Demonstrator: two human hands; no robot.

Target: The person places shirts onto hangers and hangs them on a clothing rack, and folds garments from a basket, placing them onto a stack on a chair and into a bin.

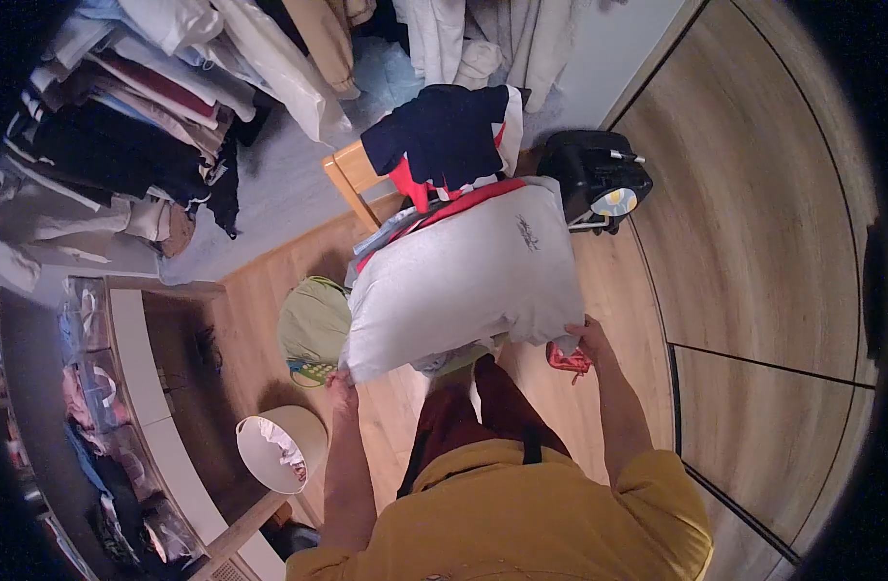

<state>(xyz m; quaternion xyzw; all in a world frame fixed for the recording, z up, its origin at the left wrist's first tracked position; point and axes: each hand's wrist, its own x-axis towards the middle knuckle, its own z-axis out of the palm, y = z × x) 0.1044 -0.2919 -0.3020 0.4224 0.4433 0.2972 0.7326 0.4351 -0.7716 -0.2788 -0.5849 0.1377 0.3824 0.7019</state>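
A large light grey-white cloth item [463, 271], with a small dark print near its upper right, is stretched between my two hands. My left hand [341, 392] pinches its lower left corner. At the lower right corner, my right hand [589, 337] grips the same fabric. Behind its upper edge lie red and other folded clothes, on or against a wooden chair [352, 174]. A dark navy garment [439, 136] with red and white parts hangs over the chair's back. The chair's seat is hidden.
A black suitcase [594, 179] stands right of the chair. On the floor are a green bag [313, 320], a white bin [255, 460] and a red item [567, 360]. Clothes [124, 145] hang upper left; drawers [105, 387] stand left, wooden doors [744, 194] right.
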